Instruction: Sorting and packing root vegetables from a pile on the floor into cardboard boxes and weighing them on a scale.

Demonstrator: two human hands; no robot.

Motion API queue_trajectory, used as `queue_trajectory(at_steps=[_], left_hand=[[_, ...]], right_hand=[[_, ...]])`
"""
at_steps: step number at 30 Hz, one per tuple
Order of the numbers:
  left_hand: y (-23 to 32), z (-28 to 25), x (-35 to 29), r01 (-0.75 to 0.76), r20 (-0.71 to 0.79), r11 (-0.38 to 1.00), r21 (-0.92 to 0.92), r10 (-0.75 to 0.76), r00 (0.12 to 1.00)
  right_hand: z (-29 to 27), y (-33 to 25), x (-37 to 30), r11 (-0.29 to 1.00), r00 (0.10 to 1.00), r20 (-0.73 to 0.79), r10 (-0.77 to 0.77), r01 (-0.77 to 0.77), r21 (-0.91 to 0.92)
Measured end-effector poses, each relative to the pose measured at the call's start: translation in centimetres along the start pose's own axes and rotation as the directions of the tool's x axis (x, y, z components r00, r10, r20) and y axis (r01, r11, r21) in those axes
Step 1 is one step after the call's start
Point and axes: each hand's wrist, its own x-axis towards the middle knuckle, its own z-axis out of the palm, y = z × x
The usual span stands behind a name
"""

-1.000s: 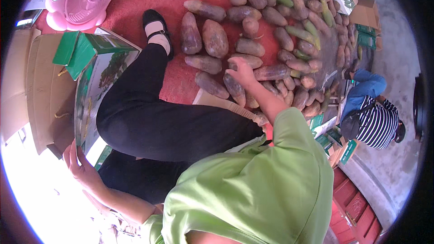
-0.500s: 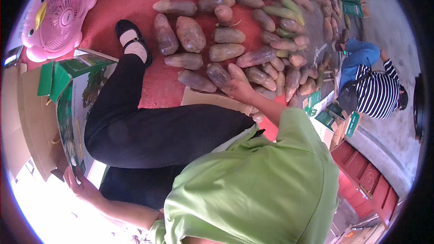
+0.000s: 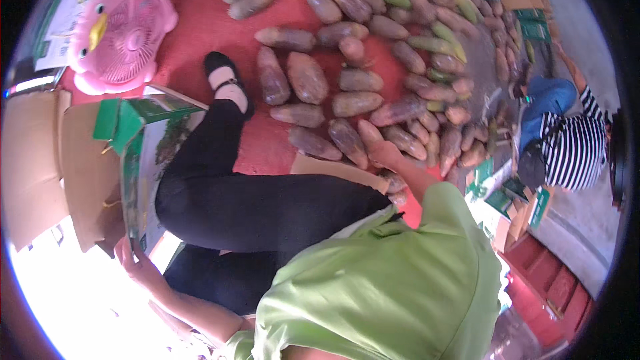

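Observation:
My right hand point(image 3: 385, 153) reaches down into long brownish-purple vegetables or fruits laid on a red sheet; I cannot make out their kind. It is close beside a dark purple one point(image 3: 347, 141) and overlaps a pinkish one point(image 3: 369, 132). Its fingers blend with the pieces, so their grip is unclear. At the lower left, my left hand point(image 3: 137, 265) has its fingers closed on the lower edge of a green-and-white cardboard box point(image 3: 148, 177). The box stands beside my bent leg with its brown flaps spread.
A pink animal-shaped fan point(image 3: 127, 37) lies at the upper left. Many more pieces, some green, are heaped toward the right. A person in a striped top point(image 3: 575, 150) crouches at the far right near open cartons point(image 3: 520, 210). A brown cardboard piece point(image 3: 337, 172) lies beside my knee.
The view has shifted, so most things sit lower and farther right. The dark purple piece's lower end, partly behind my right hand before, now shows fully. My left hand stays at the box.

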Motion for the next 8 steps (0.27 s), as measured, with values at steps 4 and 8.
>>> queue_trajectory(at_steps=[4,8], left_hand=[[1.9,-0.3,0.6,-0.024,-0.011,0.997,0.069,0.025,1.0],[3.1,-1.0,0.8,-0.09,-0.028,0.993,0.08,0.093,0.995]], right_hand=[[-3.7,-4.4,3.5,0.849,0.986,-0.096,0.136,-0.066,0.524],[-4.6,-6.2,8.4,0.882,0.982,-0.167,0.083,0.005,0.471]])
